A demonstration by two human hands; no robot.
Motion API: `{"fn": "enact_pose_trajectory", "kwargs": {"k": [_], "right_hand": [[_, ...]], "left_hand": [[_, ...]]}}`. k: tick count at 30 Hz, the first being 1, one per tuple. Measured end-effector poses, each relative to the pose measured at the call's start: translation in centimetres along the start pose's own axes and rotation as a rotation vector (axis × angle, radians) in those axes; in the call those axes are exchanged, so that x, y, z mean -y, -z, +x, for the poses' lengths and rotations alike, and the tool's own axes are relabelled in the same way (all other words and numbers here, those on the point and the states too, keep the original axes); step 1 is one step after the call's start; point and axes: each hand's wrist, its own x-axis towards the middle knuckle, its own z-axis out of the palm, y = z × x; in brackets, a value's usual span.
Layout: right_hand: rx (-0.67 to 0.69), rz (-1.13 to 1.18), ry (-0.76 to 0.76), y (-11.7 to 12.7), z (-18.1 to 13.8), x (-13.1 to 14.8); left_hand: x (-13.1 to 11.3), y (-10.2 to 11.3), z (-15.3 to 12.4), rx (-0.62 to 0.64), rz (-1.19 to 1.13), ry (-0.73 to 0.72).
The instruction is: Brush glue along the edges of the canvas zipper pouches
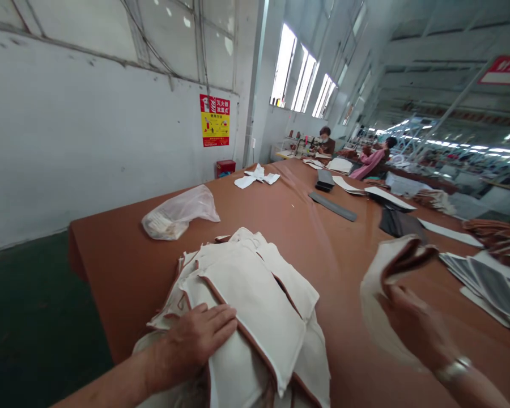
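My left hand point(199, 337) lies flat, fingers stretched, on the near left side of a heap of cream fabric pieces with brown edging point(255, 300) on the brown table point(123, 266). My right hand point(412, 323), blurred by motion, holds up one cream piece with a brown lining point(397, 260) above the table, to the right of the heap. A watch shows on that wrist point(453, 371).
A clear plastic bag point(178, 215) lies beyond the heap. Grey strips point(334, 207), white pieces point(257, 177) and stacks of grey and white sheets point(488, 280) spread over the table. Two people work at the far end point(372, 158). The table's left edge drops to a dark green floor point(29, 317).
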Motion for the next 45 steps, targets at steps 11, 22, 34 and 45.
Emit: {"fn": "enact_pose_trajectory", "kwargs": {"k": [11,22,34,45], "right_hand": [[0.271,-0.103,0.241,-15.1,7.1,18.1],[0.066,-0.165,0.352,2.2,8.2,17.5],[0.32,-0.178,0.689,-2.3,-4.0,29.5],[0.215,-0.152,0.575,5.9,-0.6,26.2]], "left_hand": [[0.7,-2.6,-7.3,-0.495,-0.728,0.865],[-5.9,-2.2,-3.1,-0.568,-1.185,0.813],[-6.1,-4.6,-5.4,-0.71,-1.32,0.93],[-7.3,-4.4,-3.3,-0.55,-1.471,0.789]]}}
